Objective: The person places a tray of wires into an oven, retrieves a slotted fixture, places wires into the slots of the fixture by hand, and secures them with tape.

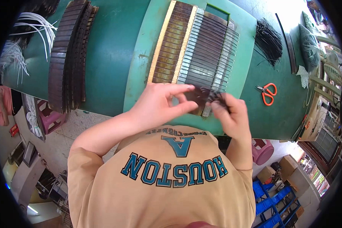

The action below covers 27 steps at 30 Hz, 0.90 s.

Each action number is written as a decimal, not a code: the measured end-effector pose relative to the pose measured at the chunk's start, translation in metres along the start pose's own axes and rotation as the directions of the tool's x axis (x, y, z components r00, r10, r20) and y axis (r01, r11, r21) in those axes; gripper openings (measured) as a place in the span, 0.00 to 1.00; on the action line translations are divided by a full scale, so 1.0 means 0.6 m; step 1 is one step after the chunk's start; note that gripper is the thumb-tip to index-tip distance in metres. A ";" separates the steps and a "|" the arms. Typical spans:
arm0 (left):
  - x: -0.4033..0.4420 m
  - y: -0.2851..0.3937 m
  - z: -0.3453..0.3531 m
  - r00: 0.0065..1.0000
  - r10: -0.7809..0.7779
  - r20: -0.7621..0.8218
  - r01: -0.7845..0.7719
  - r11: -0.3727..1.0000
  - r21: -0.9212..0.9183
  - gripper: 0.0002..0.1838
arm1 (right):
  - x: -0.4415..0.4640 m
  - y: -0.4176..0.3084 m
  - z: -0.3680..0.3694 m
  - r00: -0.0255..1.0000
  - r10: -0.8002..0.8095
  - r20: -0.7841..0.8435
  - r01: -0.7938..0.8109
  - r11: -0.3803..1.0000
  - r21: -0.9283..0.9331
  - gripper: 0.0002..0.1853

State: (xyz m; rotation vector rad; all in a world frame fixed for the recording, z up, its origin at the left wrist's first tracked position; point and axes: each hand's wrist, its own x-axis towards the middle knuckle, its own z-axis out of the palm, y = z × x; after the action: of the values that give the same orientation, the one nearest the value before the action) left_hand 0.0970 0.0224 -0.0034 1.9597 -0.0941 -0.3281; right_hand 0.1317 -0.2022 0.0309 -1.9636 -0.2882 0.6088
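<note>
A jig-like panel (207, 53) of dark strips, ribbed metal bars and thin black rods lies on the light green board. At its near end, a dark strip (200, 98) spans between my hands. My left hand (163, 100) has its index finger and thumb on the left end of this strip. Curled fingers of my right hand (231, 114) close on a small bunch of black strands (216, 96) at the strip's right end. Motion blur smears the right fingertips and the strands.
Stacked dark slatted strips (67, 57) and white cords (38, 26) occupy the table's left. To the right are a bundle of black strands (269, 41), orange-handled snips (268, 93) and a long dark bar (287, 43). A pink stool (263, 150) stands below.
</note>
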 end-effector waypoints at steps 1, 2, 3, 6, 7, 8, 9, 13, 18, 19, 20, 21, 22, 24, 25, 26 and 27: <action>-0.001 0.008 -0.001 0.987 -0.130 0.096 0.156 0.919 -0.361 0.11 | 0.004 -0.003 0.012 0.999 -0.023 0.024 0.022 1.000 0.015 0.04; -0.003 0.012 -0.004 0.950 -0.210 0.230 0.311 0.691 -0.653 0.10 | 0.008 -0.004 0.023 0.998 -0.045 0.047 0.043 0.999 0.030 0.04; -0.004 0.014 -0.009 0.951 -0.214 0.224 0.310 0.692 -0.652 0.10 | 0.010 -0.005 0.028 0.995 -0.066 0.069 0.063 0.997 0.045 0.03; -0.004 0.014 -0.020 0.899 -0.341 0.275 0.432 0.584 -0.687 0.09 | 0.011 -0.007 0.027 0.999 -0.016 0.038 0.015 1.000 0.016 0.04; -0.006 0.012 -0.020 0.898 -0.341 0.277 0.434 0.581 -0.689 0.09 | 0.010 -0.006 0.025 1.000 0.013 0.020 -0.013 1.000 -0.001 0.04; -0.010 0.008 -0.022 0.891 -0.377 0.252 0.447 0.638 -0.627 0.08 | 0.009 -0.002 0.024 1.000 0.016 0.022 -0.016 1.000 -0.003 0.04; -0.013 0.003 -0.024 0.884 -0.410 0.222 0.461 0.689 -0.560 0.07 | 0.008 0.006 0.022 1.000 0.022 0.002 -0.022 0.999 -0.036 0.05; -0.026 -0.041 -0.016 0.974 0.120 -0.192 -0.090 0.983 0.159 0.06 | 0.009 0.020 0.009 0.997 0.072 -0.038 -0.077 0.988 -0.134 0.07; -0.032 -0.055 0.008 0.860 0.490 -0.143 -0.330 0.749 0.575 0.09 | 0.019 0.024 0.010 0.986 0.163 -0.019 -0.164 0.973 -0.163 0.08; -0.030 -0.054 0.009 0.859 0.491 -0.142 -0.332 0.748 0.574 0.09 | 0.022 0.026 0.011 0.987 0.162 -0.010 -0.161 0.976 -0.145 0.08; -0.029 -0.053 0.009 0.858 0.496 -0.134 -0.332 0.734 0.592 0.09 | 0.024 0.027 0.010 0.987 0.162 -0.010 -0.162 0.976 -0.145 0.08; -0.028 -0.052 0.009 0.857 0.500 -0.126 -0.330 0.720 0.611 0.09 | 0.026 0.029 0.010 0.984 0.176 -0.006 -0.175 0.971 -0.163 0.08; -0.027 -0.051 0.009 0.856 0.504 -0.118 -0.328 0.704 0.629 0.09 | 0.029 0.031 0.010 0.982 0.190 -0.002 -0.187 0.965 -0.181 0.08; -0.026 -0.053 0.010 0.853 0.510 -0.115 -0.334 0.701 0.630 0.11 | 0.032 0.037 0.011 0.979 0.206 0.003 -0.201 0.959 -0.199 0.07; -0.025 -0.054 0.010 0.849 0.517 -0.113 -0.340 0.697 0.631 0.12 | 0.033 0.043 0.012 0.984 0.180 -0.005 -0.178 0.964 -0.199 0.08; -0.024 -0.055 0.010 0.845 0.524 -0.110 -0.347 0.692 0.633 0.13 | 0.033 0.047 0.013 0.988 0.154 -0.013 -0.154 0.968 -0.199 0.09; -0.023 -0.054 0.011 0.845 0.523 -0.110 -0.346 0.693 0.633 0.13 | 0.034 0.049 0.014 0.992 0.128 -0.021 -0.129 0.971 -0.199 0.10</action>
State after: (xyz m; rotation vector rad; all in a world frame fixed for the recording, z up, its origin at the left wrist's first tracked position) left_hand 0.0791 0.0326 -0.0325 2.4981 -0.5343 0.3608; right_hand 0.1427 -0.2000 -0.0043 -2.1911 -0.2253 0.6765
